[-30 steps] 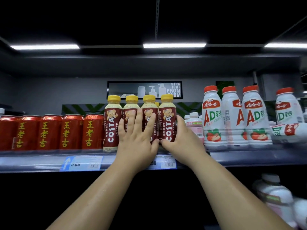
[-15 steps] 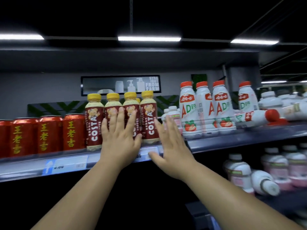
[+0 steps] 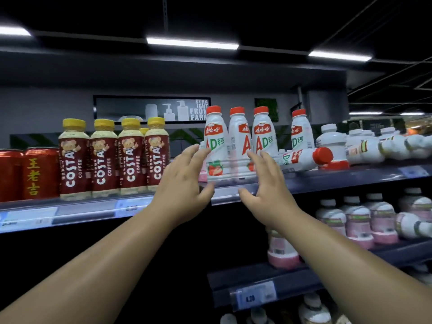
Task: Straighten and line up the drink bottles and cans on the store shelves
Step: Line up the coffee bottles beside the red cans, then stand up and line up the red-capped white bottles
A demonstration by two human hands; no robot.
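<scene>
**Head view: open hands framed a trio of milk-drink bottles on the upper shelf**

Head camera looked up at a dim store display. Both bare arms reached toward the upper shelf (image 3: 350, 181). The left hand (image 3: 184, 183) and right hand (image 3: 268, 185) were open, fingers spread, palms facing each other and gripping nothing. Between them stood three white AD calcium milk bottles (image 3: 238, 146) with red caps, upright and close together at the shelf's front edge. The left fingertips overlapped the leftmost label, but blur made it impossible to tell whether they touched it.

Just right of the trio, a toppled bottle (image 3: 304, 157) of the same drink lay on its side with its cap pointing right. A fourth one stood behind it. To the left, four Costa coffee bottles (image 3: 114, 160) stood in a neat row beside red herbal tea cans (image 3: 39, 174). On the lower shelf (image 3: 268, 284), pink-labelled bottles (image 3: 357, 220) stood in a row, with one lying flat at the right.

The main risk seemed to be the tall, narrow bottles. An uneven squeeze or a sideways shove could tip them backward or off the front edge. The right wrist could also nudge the lying bottle, which looked free to roll and fall.
</scene>
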